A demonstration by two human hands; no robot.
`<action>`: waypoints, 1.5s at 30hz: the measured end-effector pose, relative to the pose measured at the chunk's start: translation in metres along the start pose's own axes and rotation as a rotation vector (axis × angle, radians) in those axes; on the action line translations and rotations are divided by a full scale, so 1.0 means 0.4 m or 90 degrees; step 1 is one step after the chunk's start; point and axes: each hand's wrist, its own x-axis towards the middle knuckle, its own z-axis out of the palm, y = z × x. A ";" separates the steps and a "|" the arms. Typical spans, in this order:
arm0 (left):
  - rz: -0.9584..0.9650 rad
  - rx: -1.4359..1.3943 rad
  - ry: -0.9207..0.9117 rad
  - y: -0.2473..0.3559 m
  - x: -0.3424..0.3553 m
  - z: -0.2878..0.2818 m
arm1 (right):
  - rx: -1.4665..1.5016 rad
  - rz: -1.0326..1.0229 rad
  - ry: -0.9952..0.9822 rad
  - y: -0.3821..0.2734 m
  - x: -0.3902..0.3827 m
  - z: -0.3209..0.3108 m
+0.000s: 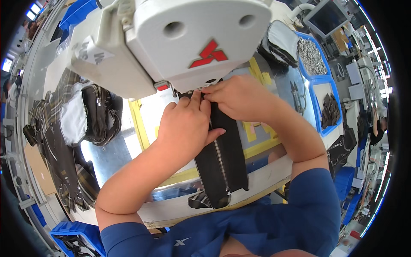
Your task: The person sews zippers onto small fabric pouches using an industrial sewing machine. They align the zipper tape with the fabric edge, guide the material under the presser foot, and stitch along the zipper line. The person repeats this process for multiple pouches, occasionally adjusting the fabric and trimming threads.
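Observation:
A long black fabric piece with a metal zipper lies under the white sewing machine head. My left hand presses on it with bent fingers, one fingertip up beside the presser area and the thumb resting across the zipper lower down. Opposite it, my right hand has its fingers closed together on the strip's top end, just below the machine head, whose base hides the needle point. The piece's lower end overhangs the table's front edge, with some plaid lining showing there.
Plaid and black fabric and stacked pouches lie left. At right are another pouch, blue trays of metal parts and dark pieces, scissors and a screen. A co-worker is at far right.

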 end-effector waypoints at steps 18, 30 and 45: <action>-0.009 -0.033 -0.010 -0.005 0.001 0.000 | 0.012 -0.002 0.019 -0.005 0.000 0.002; -0.008 -0.006 -0.023 0.002 0.011 -0.007 | 0.015 0.007 0.038 0.008 -0.006 0.020; -0.037 0.018 -0.057 0.009 0.008 -0.020 | 0.001 -0.053 0.073 -0.001 -0.001 0.041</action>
